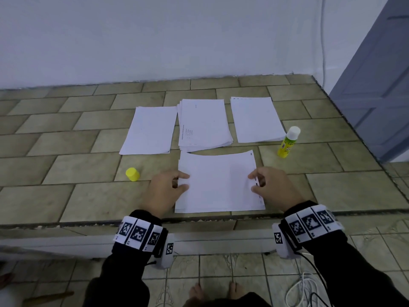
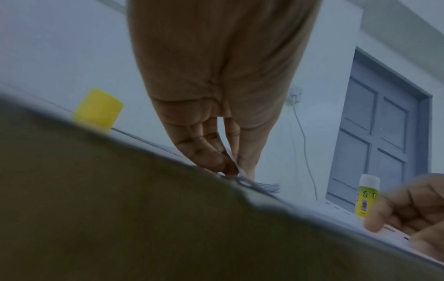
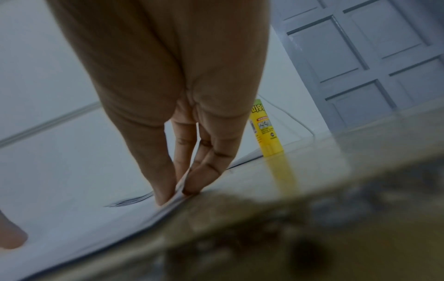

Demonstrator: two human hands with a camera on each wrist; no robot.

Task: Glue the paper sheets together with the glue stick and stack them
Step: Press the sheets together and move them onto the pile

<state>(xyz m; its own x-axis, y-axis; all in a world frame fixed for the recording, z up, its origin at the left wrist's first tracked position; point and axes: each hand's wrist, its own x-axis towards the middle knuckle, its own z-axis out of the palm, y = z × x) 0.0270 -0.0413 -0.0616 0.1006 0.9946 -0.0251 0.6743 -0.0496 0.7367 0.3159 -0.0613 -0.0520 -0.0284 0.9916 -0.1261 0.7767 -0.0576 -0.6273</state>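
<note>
Nearest the tiled ledge's (image 1: 88, 196) front edge lie the paper sheets (image 1: 218, 185), flat and roughly squared. Left hand (image 1: 164, 191) pinches their 9 o'clock edge, thumb on top, fingers curled under; right hand (image 1: 273, 187) pinches the 3 o'clock edge likewise. Glue stick (image 1: 288, 142) stands upright at 2 o'clock, uncapped, white tip exposed. Yellow cap (image 1: 132, 174) sits at 9 o'clock, apart from left hand. Three more paper piles (image 1: 204, 125) lie side by side at 12 o'clock.
</note>
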